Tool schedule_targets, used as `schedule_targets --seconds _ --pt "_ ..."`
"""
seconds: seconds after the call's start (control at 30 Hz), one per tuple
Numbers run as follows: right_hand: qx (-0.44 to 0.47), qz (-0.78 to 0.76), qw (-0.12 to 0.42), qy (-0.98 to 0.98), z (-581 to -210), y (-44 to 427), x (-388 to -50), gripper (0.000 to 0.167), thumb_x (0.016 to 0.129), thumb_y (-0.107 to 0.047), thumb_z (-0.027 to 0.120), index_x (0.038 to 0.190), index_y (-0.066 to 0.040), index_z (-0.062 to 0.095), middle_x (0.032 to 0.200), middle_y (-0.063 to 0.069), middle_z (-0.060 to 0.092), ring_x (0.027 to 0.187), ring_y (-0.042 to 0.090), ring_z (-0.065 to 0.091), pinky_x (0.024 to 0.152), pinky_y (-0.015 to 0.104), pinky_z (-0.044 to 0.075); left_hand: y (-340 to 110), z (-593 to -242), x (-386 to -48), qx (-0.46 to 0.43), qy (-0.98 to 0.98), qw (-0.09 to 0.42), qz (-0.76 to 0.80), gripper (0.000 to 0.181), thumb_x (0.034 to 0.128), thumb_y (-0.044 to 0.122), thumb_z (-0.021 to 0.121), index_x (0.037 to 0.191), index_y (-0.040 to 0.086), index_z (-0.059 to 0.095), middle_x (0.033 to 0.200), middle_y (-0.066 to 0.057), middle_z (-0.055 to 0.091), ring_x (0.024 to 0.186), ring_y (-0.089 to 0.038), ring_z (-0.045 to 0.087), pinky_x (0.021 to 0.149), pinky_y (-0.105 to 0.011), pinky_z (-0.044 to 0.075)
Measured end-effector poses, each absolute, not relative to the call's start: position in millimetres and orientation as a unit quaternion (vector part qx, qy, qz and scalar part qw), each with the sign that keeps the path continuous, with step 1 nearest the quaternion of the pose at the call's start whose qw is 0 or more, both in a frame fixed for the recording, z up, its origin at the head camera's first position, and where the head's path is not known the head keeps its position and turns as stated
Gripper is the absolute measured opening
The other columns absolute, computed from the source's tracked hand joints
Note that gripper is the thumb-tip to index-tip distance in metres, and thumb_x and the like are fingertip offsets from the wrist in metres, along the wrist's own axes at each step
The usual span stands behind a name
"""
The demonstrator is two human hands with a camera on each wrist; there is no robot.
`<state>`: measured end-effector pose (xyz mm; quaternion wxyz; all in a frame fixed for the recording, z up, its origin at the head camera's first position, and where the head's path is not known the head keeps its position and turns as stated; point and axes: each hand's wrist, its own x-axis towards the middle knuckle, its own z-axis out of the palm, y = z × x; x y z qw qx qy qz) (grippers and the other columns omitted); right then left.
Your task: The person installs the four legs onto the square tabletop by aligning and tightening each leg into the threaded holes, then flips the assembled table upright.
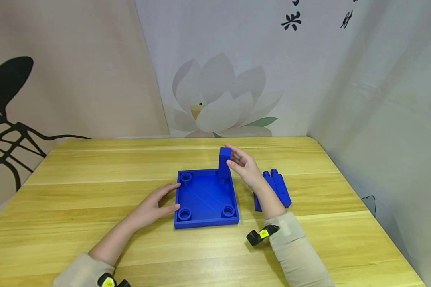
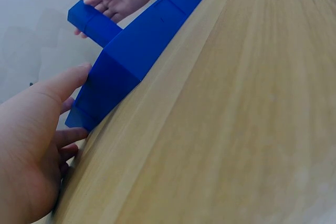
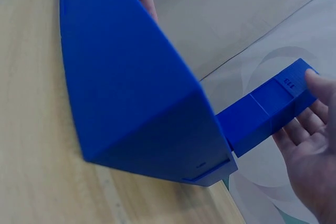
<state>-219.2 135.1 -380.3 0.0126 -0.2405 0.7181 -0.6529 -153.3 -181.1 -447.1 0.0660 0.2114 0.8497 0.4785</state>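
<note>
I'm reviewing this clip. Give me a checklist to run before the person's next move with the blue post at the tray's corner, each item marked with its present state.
1. Blue tray flat on the table, open side up: ok.
2. Left hand touching the tray's left edge: ok.
3. Right hand holding the blue post roughly upright at the far right corner: ok.
4. Post fully seated in that corner: cannot tell; the tray walls hide the joint in both wrist views.
5. Other three corner sockets unoccupied: ok.
6. Spare posts in full view: not ok; the right forearm partly covers them.
</note>
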Motion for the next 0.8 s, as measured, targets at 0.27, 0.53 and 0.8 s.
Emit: schedule_targets --seconds 0.27,0.53,0.8 --pt "-0.240 -0.652 0.001 0.719 -394 137 -229 0.048 0.097 -0.006 0.056 0.143 0.000 0.042 0.144 0.017 0.043 0.130 0.028 0.043 0.102 0.035 0.039 -181 -445 -153 0.211 0.853 0.064 0.474 0.064 0.0901 0.035 0.068 0.146 0.016 0.041 0.150 -0.026 0.027 0.137 -0.044 0.021 0.107 -0.060 0.021" --pt "-0.223 -0.658 -0.015 0.719 -394 135 -228 0.047 0.095 -0.005 0.059 0.140 0.001 0.046 0.131 0.018 0.056 0.118 0.029 0.053 0.093 0.031 0.047 -181 -446 -153 0.208 0.850 0.070 0.479 0.065 0.0900 0.035 0.068 0.146 0.016 0.041 0.150 -0.024 0.028 0.138 -0.043 0.020 0.106 -0.060 0.023" --pt "-0.185 -0.662 -0.031 0.726 -396 132 -228 0.044 0.091 -0.004 0.065 0.133 0.002 0.053 0.119 0.019 0.062 0.109 0.030 0.057 0.091 0.029 0.047 -180 -445 -153 0.209 0.851 0.069 0.477 0.065 0.0903 0.035 0.067 0.146 0.015 0.041 0.150 -0.024 0.028 0.138 -0.043 0.020 0.106 -0.059 0.024"
